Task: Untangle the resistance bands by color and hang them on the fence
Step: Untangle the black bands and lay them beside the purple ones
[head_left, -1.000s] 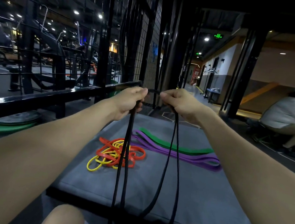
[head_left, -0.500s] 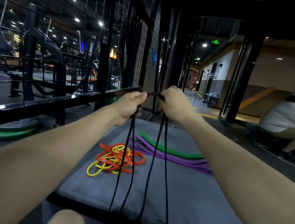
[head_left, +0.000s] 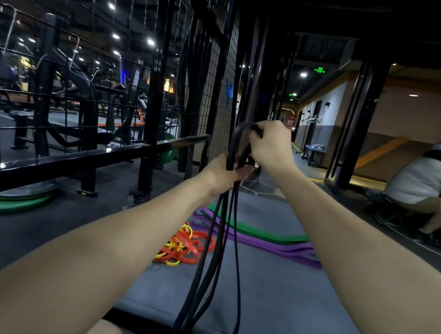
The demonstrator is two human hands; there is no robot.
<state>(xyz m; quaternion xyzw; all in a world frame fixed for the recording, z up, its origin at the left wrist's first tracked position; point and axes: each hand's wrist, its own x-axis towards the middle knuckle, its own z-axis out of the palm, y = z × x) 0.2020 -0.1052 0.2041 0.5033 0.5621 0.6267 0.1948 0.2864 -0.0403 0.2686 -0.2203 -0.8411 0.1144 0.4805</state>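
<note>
Fingers: right hand (head_left: 269, 145) curled over the top of the black bands (head_left: 216, 251); left hand (head_left: 223, 177) clasps them just below.
Black bands: thin, matte loops hanging above the grey mat (head_left: 279, 302).

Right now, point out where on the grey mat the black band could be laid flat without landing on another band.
The near part of the grey mat is bare, bordered by the purple bands beyond it and the red and yellow tangle to the left; the black band hangs over it from both hands. The middle is crowded: tangle, purple bands and green band lie close together.
</note>
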